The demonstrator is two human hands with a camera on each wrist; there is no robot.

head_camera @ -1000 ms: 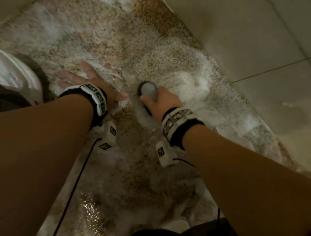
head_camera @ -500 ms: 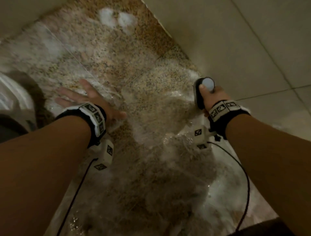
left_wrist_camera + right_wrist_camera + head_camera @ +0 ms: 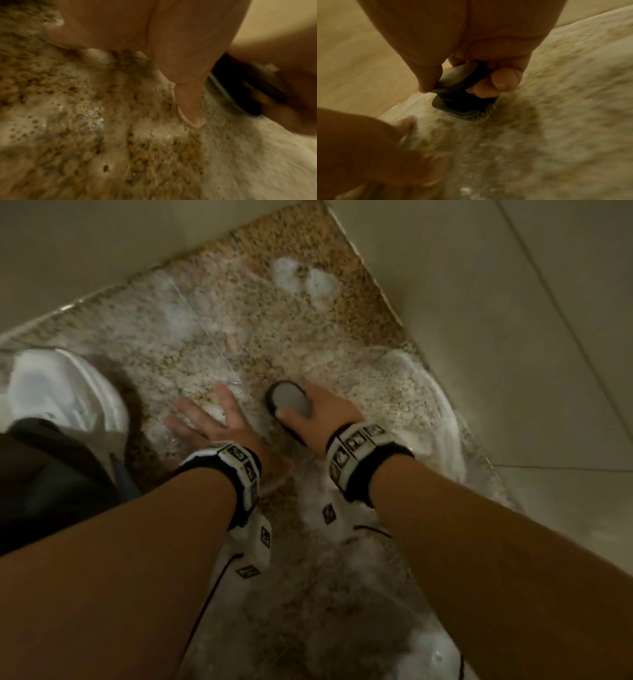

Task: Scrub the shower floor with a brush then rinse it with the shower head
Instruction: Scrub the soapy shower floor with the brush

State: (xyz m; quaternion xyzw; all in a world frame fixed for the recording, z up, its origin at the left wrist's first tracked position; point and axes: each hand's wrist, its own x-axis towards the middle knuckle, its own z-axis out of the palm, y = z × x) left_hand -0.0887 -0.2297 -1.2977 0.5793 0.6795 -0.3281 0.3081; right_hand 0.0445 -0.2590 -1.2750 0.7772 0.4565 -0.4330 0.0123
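Note:
The speckled granite shower floor (image 3: 239, 313) is wet and streaked with white foam. My right hand (image 3: 318, 419) grips a black scrub brush (image 3: 287, 402) with a grey top, bristles down on the floor. In the right wrist view the brush (image 3: 462, 102) sits under my curled fingers (image 3: 503, 79), bristles in the suds. My left hand (image 3: 212, 422) lies flat on the foamy floor just left of the brush, fingers spread. The left wrist view shows its thumb (image 3: 187, 94) pressed into the suds, with the dark brush (image 3: 240, 88) to the right. No shower head is visible.
Beige tiled walls (image 3: 513, 337) close the floor in at the back and right, meeting in a corner at the top. A white object (image 3: 58, 395) sits at the left, with dark clothing (image 3: 44, 484) below it. Foam (image 3: 435, 405) lies thick along the right wall.
My right hand has swept the brush from beside the right wall back leftward to the middle, close to my left hand. The left hand stays flat on the floor. The view has tilted up.

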